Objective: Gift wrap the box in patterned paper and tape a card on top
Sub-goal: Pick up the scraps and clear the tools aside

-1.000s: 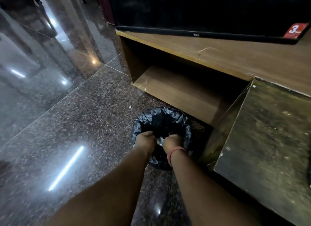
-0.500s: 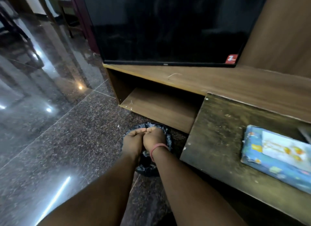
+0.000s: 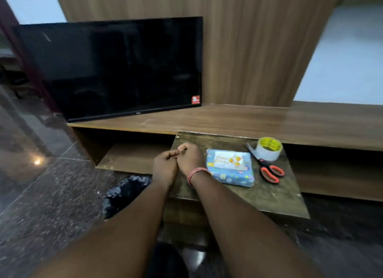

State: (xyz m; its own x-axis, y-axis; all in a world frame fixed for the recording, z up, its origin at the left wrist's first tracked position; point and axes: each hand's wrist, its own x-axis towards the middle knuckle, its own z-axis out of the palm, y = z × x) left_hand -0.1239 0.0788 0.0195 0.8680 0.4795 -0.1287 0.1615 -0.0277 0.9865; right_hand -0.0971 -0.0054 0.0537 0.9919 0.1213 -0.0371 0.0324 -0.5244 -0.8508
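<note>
Fingers of both my left hand (image 3: 164, 167) and right hand (image 3: 191, 156) curl together, empty, left of the box (image 3: 231, 174); its card (image 3: 230, 160) looks taped, so I only check edges.

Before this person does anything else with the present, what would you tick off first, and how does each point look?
1. Box wrapped: ok. The wrapped box is covered in blue patterned paper and lies on the small table.
2. Card on top: ok. A white card lies on the box; whether tape holds it, cannot tell.
3. Hands free: cannot tell. The left hand and right hand are curled against each other; anything between them is hidden.
4. Tape within reach: ok. The tape roll stands right of the box.
5. Scissors set down: ok. The scissors lie closed beside the roll.
</note>
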